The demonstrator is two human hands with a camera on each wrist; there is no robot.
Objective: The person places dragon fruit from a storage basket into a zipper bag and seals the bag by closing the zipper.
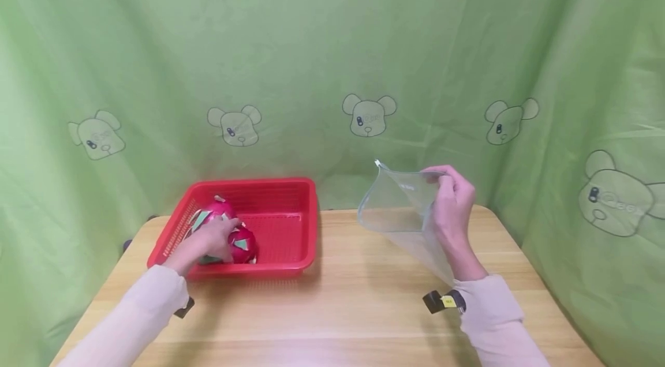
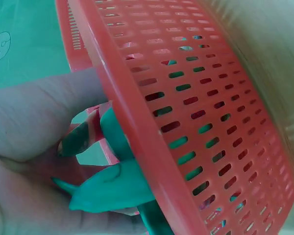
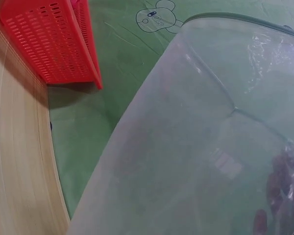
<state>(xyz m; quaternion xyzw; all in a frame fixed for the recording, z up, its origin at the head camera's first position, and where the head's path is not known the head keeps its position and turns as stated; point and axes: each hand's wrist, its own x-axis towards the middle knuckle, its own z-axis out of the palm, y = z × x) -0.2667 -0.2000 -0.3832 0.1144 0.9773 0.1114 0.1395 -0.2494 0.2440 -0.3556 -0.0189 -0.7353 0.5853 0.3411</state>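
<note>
A red slotted basket (image 1: 291, 189) sits at the left of the wooden table (image 1: 332, 309). Two pink dragon fruits with green scales lie in it: one (image 1: 244, 244) toward the front, one (image 1: 210, 211) behind it. My left hand (image 1: 210, 240) reaches into the basket and closes round a dragon fruit (image 2: 108, 188), seen close up in the left wrist view beside the basket wall (image 2: 201, 122). My right hand (image 1: 452, 199) pinches the rim of a clear zip bag (image 1: 397, 205) held open above the table's right side; the bag (image 3: 196, 147) fills the right wrist view.
A green cloth with bear prints (image 1: 369, 116) hangs behind and around the table. The basket's outer wall (image 3: 54, 41) shows at top left in the right wrist view. Bare wood lies between the basket and the bag.
</note>
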